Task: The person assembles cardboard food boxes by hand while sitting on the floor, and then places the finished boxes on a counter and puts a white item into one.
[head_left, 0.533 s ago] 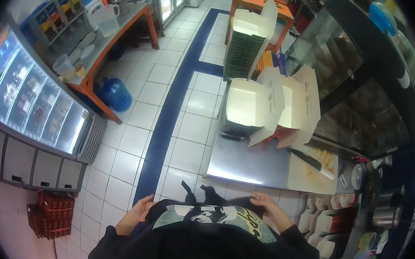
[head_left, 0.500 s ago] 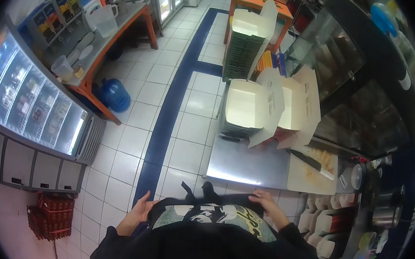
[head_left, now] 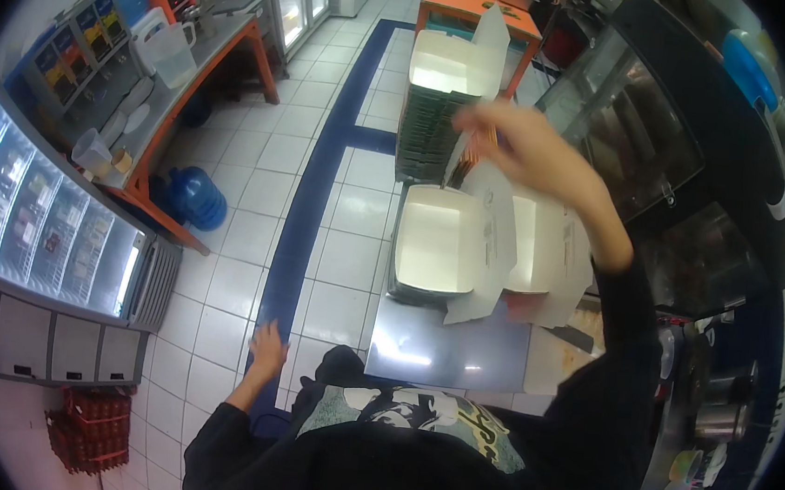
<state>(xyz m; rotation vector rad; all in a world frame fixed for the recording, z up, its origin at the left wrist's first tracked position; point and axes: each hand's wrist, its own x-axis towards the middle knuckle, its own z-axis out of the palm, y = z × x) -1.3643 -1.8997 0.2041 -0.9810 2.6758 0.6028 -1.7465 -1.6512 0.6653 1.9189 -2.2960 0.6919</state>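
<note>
My right hand (head_left: 536, 155) is stretched forward over the open takeaway boxes, slightly blurred, fingers apart with nothing visible in them. Its fingertips overlap the right side of a tall stack of green-sided boxes (head_left: 424, 140); whether they touch cannot be told. Below the hand, an open cream-lined box (head_left: 434, 249) tops a lower stack on the metal table (head_left: 445, 343). Another open box (head_left: 529, 248) stands to its right, partly behind a raised lid. My left hand (head_left: 268, 351) hangs low at my left side above the tiled floor, empty, its fingers apart.
A knife (head_left: 576, 338) lies on a cutting board (head_left: 546, 356) at the table's right. A dark glass-fronted cabinet (head_left: 694, 211) borders the right side. On the left are a display fridge (head_left: 50, 215), an orange-legged table (head_left: 181, 101) and a blue water bottle (head_left: 199, 198).
My right hand has let go of the dark cloth at my waist and swung up and forward over the boxes. My left hand has risen slightly, away from my clothing. The view has shifted.
</note>
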